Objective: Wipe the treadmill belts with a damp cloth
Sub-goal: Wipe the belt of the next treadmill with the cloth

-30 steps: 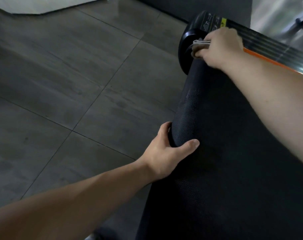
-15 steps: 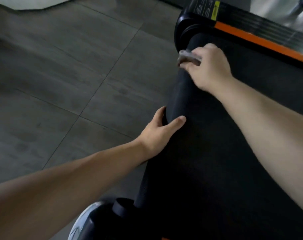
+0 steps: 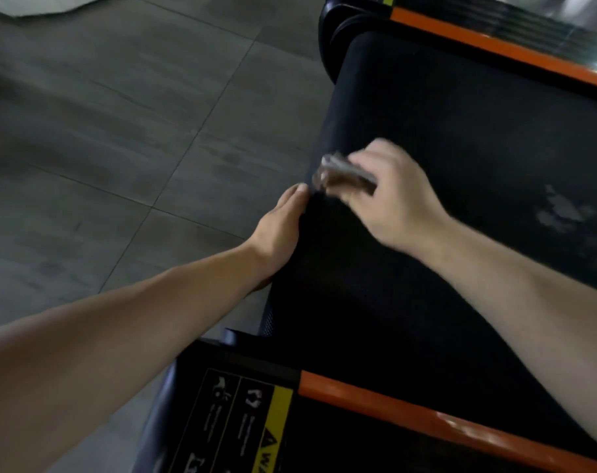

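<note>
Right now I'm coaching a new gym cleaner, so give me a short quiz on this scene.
1. True or false: the right hand grips the cloth.
2. The left hand rests against: A the stripe; B the edge of the belt; C nothing at all.
3. Fill in: the stripe beside the belt is ____.
Key: 1 true; 2 B; 3 orange.

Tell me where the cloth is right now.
In the head view, the cloth is bunched in the right hand at mid-frame, over the floor-side edge of the belt, just beyond the left hand.
</note>
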A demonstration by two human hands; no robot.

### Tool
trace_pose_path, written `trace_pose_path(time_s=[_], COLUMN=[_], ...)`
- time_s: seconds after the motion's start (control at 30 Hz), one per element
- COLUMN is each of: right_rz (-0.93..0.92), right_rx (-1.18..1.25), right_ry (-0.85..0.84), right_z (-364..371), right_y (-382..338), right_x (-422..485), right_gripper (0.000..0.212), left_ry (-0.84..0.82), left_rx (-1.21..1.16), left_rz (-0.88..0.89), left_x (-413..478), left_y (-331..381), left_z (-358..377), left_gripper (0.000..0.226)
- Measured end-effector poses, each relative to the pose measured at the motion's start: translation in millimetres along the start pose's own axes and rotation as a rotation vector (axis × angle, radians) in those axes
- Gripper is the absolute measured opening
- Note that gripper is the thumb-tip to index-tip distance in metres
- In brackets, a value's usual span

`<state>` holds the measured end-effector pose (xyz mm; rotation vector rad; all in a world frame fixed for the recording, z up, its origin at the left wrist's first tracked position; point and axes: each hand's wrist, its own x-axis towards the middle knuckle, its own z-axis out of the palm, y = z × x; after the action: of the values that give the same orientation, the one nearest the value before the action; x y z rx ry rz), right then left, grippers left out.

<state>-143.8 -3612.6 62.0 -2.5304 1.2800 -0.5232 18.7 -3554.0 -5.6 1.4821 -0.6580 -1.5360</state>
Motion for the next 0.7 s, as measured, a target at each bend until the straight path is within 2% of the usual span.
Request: trace_pose_path(time_s=[0.07, 0.13, 0.27, 0.33, 0.43, 0.5, 0.57, 0.63, 0.7], right_rz=[-0.054, -0.051, 0.225, 0.131, -0.081, -0.117, 0.044, 0.259, 0.259], right_rx=[0.061, 0.001, -0.142, -0.113, 0.072, -0.003, -0.091, -0.121, -0.143], right_ry=[-0.087, -0.031, 0.185, 0.173, -0.04, -0.029, 0.12, 0.188, 0.159], right_z=[-12, -21, -21, -12, -13, -20, -26, -28, -21], right_y=[1, 22, 51, 27, 0, 17, 43, 58, 45], right_x=[-32, -24, 7, -22, -73, -59, -23, -1, -12], right_gripper=[0.03, 0.034, 0.033, 0.038, 0.042, 0.041, 0.034, 0.027, 0.027], left_ry=[0.025, 0.009, 0.022, 0.062, 0.116, 0.15, 0.177, 0.2, 0.207], left_rx=[0.02, 0.072, 0.187, 0.222, 0.332, 0.397, 0.476, 0.515, 0.57], left_rz=[-0.014, -0.009, 0.04, 0.055, 0.084, 0.093, 0.084, 0.076, 0.047], left_x=[0, -2, -3, -5, -10, -13, -16, -22, -26], left_y=[-1, 2, 5, 8, 15, 20, 28, 33, 35], left_z=[-1, 1, 2, 5, 9, 11, 16, 23, 31], left_gripper=[0.09, 0.077, 0.054, 0.044, 0.038, 0.04, 0.04, 0.039, 0.044])
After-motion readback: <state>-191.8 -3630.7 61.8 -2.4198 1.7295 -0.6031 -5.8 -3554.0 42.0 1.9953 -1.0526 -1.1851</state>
